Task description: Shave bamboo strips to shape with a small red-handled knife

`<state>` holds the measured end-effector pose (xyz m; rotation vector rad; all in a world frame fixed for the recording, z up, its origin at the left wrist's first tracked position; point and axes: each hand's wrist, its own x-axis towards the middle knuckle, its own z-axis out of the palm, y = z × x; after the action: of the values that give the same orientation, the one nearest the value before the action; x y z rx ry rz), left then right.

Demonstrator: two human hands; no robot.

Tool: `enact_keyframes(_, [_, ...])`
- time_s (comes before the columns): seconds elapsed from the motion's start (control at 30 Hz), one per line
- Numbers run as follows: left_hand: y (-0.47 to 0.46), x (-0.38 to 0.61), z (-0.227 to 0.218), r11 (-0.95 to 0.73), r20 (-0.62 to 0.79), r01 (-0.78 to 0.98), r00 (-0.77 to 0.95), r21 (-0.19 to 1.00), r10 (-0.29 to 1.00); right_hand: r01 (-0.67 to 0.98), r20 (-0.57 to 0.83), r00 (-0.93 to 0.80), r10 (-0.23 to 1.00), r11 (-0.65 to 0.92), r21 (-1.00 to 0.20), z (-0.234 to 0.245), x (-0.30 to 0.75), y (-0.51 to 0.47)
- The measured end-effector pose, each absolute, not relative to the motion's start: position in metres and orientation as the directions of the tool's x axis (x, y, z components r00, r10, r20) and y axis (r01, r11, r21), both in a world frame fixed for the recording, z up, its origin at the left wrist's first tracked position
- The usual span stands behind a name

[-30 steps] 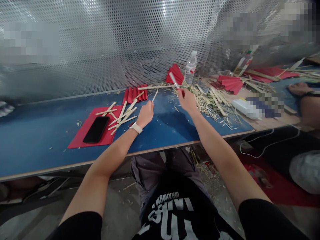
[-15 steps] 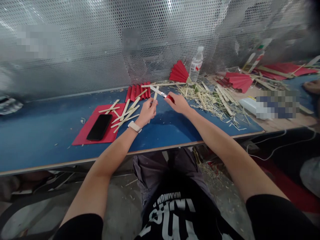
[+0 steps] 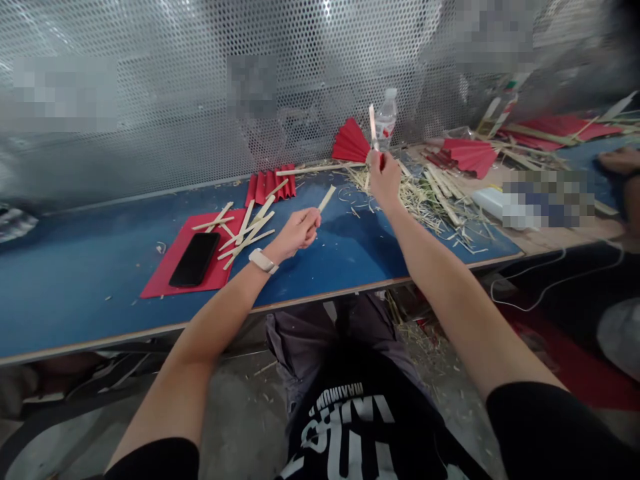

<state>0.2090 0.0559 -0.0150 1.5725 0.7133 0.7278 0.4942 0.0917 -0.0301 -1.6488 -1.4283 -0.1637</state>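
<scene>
My left hand is closed around a pale bamboo strip, whose end sticks out toward the upper right. My right hand grips a knife by its red handle, with the blade pointing up in front of a plastic water bottle. The two hands are apart above the blue tabletop. Left of my left hand, several cut strips lie crossed, partly over a red sheet. Thin shavings are heaped beside my right hand.
A black phone lies on the red sheet. Pleated red paper and a red paper fan stand near the perforated metal panel. Another fan lies to the right. Another person's hand is at the far right.
My right hand has moved up and right with the knife, away from the strip, and the blade has turned upright. My left hand still holds the strip, now tilted further right.
</scene>
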Motion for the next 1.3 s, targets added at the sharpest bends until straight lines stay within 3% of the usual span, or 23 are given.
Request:
enact_keyframes(0.1, [0.058, 0.214, -0.019, -0.134, 0.094, 0.033, 0.552, 0.99, 0.828, 0.816, 0.601, 0.396, 0.694, 0.034, -0.577, -0.028, 0.504, 0.094])
enact_keyframes(0.2, [0.065, 0.218, -0.022, -0.158, 0.128, 0.023, 0.473, 0.987, 0.872, 0.825, 0.583, 0.28, 0.763, 0.119, -0.552, -0.029, 0.484, 0.093])
enact_keyframes(0.43, [0.072, 0.212, -0.025, -0.217, 0.196, 0.015, 0.369, 0.976, 0.908, 0.879, 0.545, -0.073, 0.835, 0.312, -0.36, -0.029, 0.443, 0.076])
enact_keyframes(0.8, [0.077, 0.209, -0.015, -0.155, 0.224, -0.224, 0.326, 0.962, 0.919, 0.874, 0.485, -0.292, 0.824, 0.436, -0.213, -0.008, 0.428, 0.07])
enact_keyframes(0.9, [0.081, 0.203, -0.017, -0.223, 0.247, -0.12, 0.261, 0.967, 0.933, 0.892, 0.477, -0.294, 0.829, 0.417, -0.175, 0.001, 0.419, 0.073])
enact_keyframes(1.0, [0.086, 0.195, -0.02, -0.329, 0.311, 0.035, 0.243, 0.944, 0.919, 0.914, 0.524, -0.123, 0.843, 0.301, -0.27, -0.002, 0.408, 0.073])
enact_keyframes(1.07, [0.09, 0.192, -0.023, -0.435, 0.397, 0.187, 0.206, 0.881, 0.894, 0.907, 0.531, -0.082, 0.843, 0.284, -0.311, -0.009, 0.401, 0.07])
enact_keyframes(1.17, [0.098, 0.189, -0.029, -0.536, 0.525, 0.413, 0.153, 0.736, 0.837, 0.908, 0.511, -0.17, 0.842, 0.336, -0.252, -0.018, 0.393, 0.064])
enact_keyframes(1.3, [0.099, 0.189, -0.033, -0.561, 0.558, 0.513, 0.181, 0.649, 0.81, 0.929, 0.458, -0.17, 0.872, 0.297, -0.22, -0.02, 0.386, 0.061])
